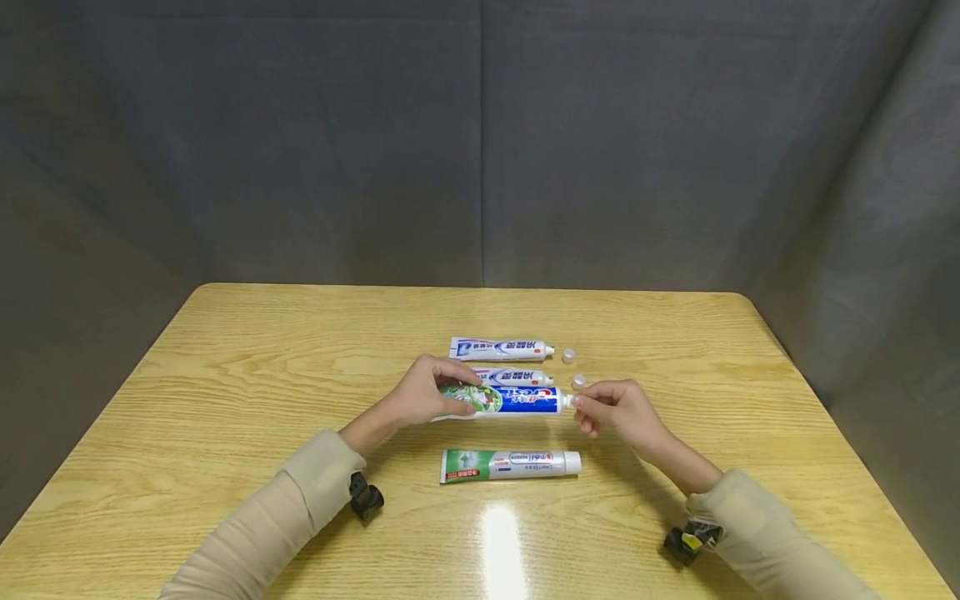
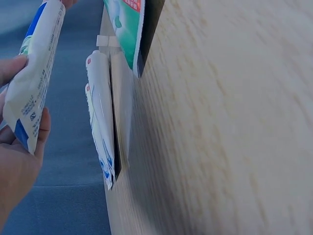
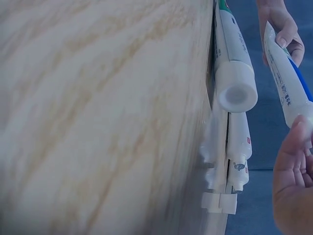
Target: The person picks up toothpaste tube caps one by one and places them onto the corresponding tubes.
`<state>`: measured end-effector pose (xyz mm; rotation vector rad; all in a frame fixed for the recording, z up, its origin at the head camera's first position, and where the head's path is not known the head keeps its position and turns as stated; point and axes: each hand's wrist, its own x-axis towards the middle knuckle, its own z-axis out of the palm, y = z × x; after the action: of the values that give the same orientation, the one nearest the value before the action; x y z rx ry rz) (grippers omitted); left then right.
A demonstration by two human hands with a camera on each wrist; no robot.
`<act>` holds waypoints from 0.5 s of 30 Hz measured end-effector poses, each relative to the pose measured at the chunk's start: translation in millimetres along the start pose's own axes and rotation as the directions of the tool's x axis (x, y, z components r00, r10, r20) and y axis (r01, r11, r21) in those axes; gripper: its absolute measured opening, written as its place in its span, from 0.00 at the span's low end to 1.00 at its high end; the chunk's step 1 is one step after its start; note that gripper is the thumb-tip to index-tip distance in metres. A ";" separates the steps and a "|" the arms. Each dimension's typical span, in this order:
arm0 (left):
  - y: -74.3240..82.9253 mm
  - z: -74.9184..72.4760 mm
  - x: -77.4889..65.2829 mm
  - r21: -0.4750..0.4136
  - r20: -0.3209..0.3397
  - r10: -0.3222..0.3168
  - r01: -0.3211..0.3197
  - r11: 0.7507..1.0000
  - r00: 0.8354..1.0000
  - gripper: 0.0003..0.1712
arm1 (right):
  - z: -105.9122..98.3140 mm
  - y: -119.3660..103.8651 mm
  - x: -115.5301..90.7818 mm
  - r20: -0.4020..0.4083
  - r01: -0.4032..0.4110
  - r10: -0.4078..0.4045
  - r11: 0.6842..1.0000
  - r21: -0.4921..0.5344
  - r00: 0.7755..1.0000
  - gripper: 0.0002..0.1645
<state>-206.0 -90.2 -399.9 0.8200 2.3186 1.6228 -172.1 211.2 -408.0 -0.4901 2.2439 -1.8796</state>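
Blue tube [image 1: 528, 400], pinched by left grip [image 1: 423, 392] and right grip [image 1: 622, 414], neighbours 3 more tubes [image 1: 502, 350].

1 high, 2 low — same table [image 1: 285, 350]

I'm in what looks like a curtained recording booth, closer to a lab or studio corner than a living space. Dark grey cloth [image 1: 337, 150] hangs behind the table [image 1: 300, 333] and along both sides, with a straight vertical seam [image 1: 482, 150] near its middle. The table is yellowish wood grain with rounded far corners and a bright glare [image 1: 502, 550] near me. A small black camera [image 1: 366, 498] sits at each of my cuffs [image 1: 330, 462]. Which building this is, I can't tell.
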 end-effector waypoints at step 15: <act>18.0 1.0 -3.4 -0.019 0.005 0.026 -0.026 0.999 1.000 0.16 | 6.1 -11.9 -0.3 -0.012 -0.153 0.153 0.987 -0.050 0.988 0.33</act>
<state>-196.8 -86.8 -384.3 0.8520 2.2951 1.6487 -168.1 203.9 -397.5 -0.3085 2.2687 -1.7561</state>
